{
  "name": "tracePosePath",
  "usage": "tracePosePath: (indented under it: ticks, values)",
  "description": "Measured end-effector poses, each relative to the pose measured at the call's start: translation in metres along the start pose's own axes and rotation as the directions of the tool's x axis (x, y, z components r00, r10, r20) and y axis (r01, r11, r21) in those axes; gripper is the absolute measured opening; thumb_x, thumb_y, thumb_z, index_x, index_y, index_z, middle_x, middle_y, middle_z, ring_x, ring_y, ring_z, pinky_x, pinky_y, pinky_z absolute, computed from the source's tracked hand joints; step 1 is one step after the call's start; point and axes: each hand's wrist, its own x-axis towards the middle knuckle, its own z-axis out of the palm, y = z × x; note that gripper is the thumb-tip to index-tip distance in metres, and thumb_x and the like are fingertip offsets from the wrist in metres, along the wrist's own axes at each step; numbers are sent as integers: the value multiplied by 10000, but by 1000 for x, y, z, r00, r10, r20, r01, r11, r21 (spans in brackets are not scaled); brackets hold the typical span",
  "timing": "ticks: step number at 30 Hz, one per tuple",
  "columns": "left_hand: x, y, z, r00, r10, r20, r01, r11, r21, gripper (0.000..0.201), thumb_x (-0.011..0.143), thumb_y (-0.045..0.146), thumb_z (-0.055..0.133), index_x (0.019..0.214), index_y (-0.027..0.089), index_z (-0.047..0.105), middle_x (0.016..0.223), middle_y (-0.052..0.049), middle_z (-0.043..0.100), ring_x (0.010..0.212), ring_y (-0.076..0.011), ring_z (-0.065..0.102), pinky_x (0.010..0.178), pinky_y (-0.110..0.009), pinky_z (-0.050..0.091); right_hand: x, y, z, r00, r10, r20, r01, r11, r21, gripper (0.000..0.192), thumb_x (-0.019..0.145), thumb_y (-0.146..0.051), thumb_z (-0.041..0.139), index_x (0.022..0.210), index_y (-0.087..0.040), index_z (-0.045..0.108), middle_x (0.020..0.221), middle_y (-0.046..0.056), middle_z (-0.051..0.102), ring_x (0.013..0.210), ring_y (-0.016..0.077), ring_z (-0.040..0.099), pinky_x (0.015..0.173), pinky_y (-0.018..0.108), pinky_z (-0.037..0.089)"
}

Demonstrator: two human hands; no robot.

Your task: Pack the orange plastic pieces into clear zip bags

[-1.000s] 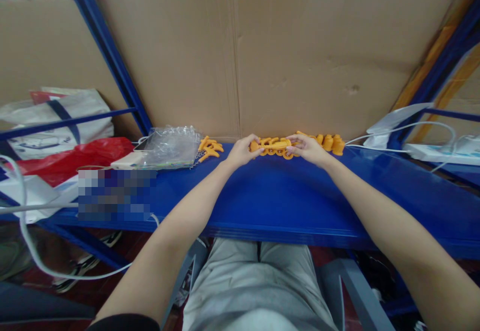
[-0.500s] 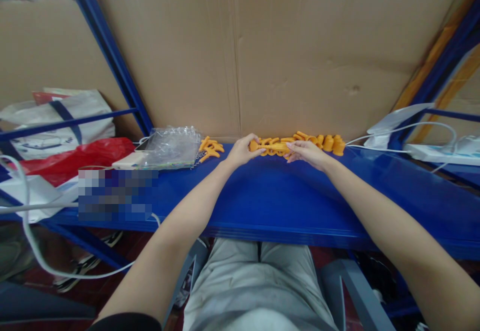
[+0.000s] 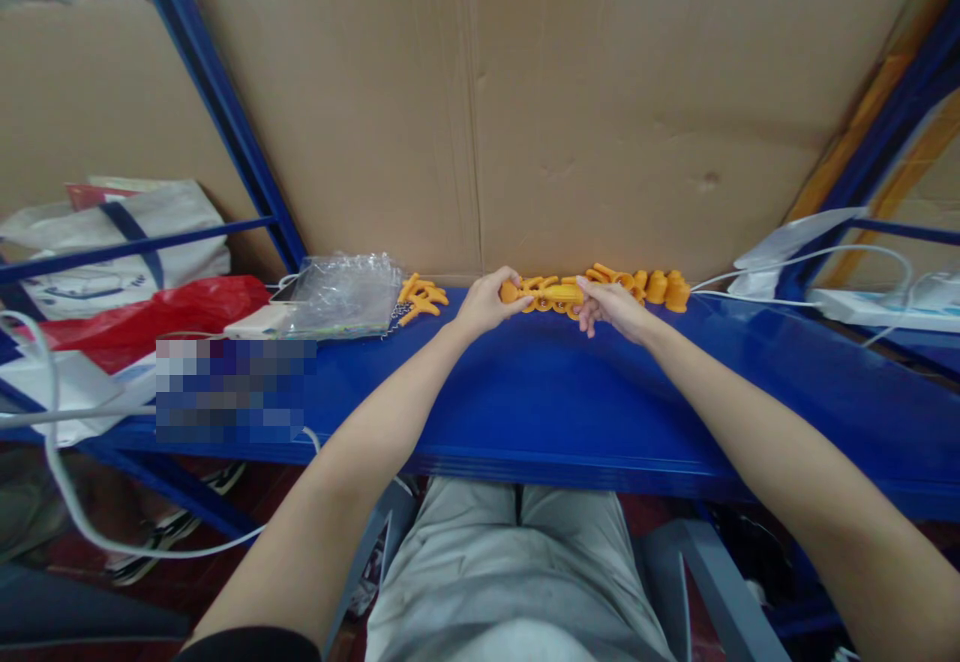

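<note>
plastic bag (image 3: 341,294) left on shelf (image 3: 525,392) | small parts (image 3: 637,285) right, possibly touching cardboard (image 3: 600,102) behind

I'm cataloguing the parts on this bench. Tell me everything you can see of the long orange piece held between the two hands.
The long orange piece is a slim, rod-like part in smooth yellow-orange plastic, with a rounded knob at its left end. It lies horizontal, just above the back of the blue shelf, in front of the cardboard wall. The left hand pinches the knob end and the right hand grips the other end. Small orange rings and loose parts crowd behind and under it; finer detail is too small to tell.
</note>
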Motion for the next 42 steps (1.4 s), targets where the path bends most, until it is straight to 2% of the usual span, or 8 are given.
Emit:
tracePosePath:
  ticks: [4, 7, 9, 14, 19, 29, 35, 42]
  values:
    - [0, -2, 0, 1000, -26, -4, 26, 1000, -15, 267, 742, 367, 733, 811, 208, 530, 666, 62, 582, 586, -106, 495, 579, -217, 373, -1, 0, -1, 996, 87, 11, -87, 996, -29, 560, 900, -687, 478, 841, -153, 637, 626, 91, 670, 471, 148, 614, 484, 271, 531]
    - [0, -8, 2, 998, -52, -22, 52, 999, -6, 277, 728, 381, 735, 797, 212, 526, 625, 69, 562, 561, -106, 477, 555, -216, 357, -3, 2, -5, 996, 54, 68, -53, 998, -18, 452, 860, -503, 674, 1170, -181, 604, 952, 107, 729, 660, 163, 705, 610, 283, 583]
    - [0, -10, 2, 998, -60, -26, 60, 998, -10, 281, 730, 399, 729, 794, 215, 528, 610, 70, 558, 545, -106, 468, 544, -217, 349, -3, 3, -6, 998, -3, 61, 2, 1000, 9, 543, 781, -363, 786, 1253, -226, 558, 1047, 81, 714, 741, 161, 720, 672, 288, 593]
    - [0, -9, 1, 997, -53, -50, 53, 999, 5, 277, 720, 393, 734, 789, 216, 532, 629, 61, 576, 579, -117, 493, 566, -224, 366, 0, 4, -3, 999, -39, -32, 40, 999, 24, 389, 764, -372, 805, 1039, -188, 600, 817, 49, 721, 564, 134, 657, 597, 290, 574]
    - [1, -7, 0, 999, -19, -47, 21, 999, 30, 269, 720, 370, 739, 801, 210, 538, 694, 44, 614, 622, -119, 517, 600, -227, 390, -3, -2, -1, 999, -41, -6, 41, 999, 4, 382, 773, -504, 773, 871, -174, 607, 707, 54, 711, 460, 113, 604, 486, 242, 505]
    - [0, -7, 1, 998, -58, 19, 58, 997, -42, 291, 735, 402, 729, 814, 210, 526, 618, 70, 544, 542, -104, 485, 539, -214, 353, -3, -8, 1, 993, -117, -16, 116, 992, -52, 478, 638, -543, 843, 829, -192, 581, 724, 19, 711, 499, 119, 625, 502, 241, 483]
    - [0, 2, -2, 999, 36, -8, -36, 999, 1, 292, 723, 396, 742, 803, 209, 533, 658, 58, 571, 591, -107, 485, 573, -221, 368, -4, -8, 1, 998, -65, -5, 64, 991, -118, 564, 758, -722, 644, 699, -161, 630, 624, 88, 691, 456, 130, 592, 479, 264, 476]
    - [-1, -1, 1, 1000, 7, 13, -7, 999, -47, 310, 729, 437, 735, 805, 214, 535, 597, 75, 526, 542, -100, 454, 534, -215, 343, -1, -6, 4, 999, 10, -34, -14, 994, -106, 605, 815, -766, 528, 642, -190, 597, 516, 75, 639, 387, 120, 554, 375, 242, 391]
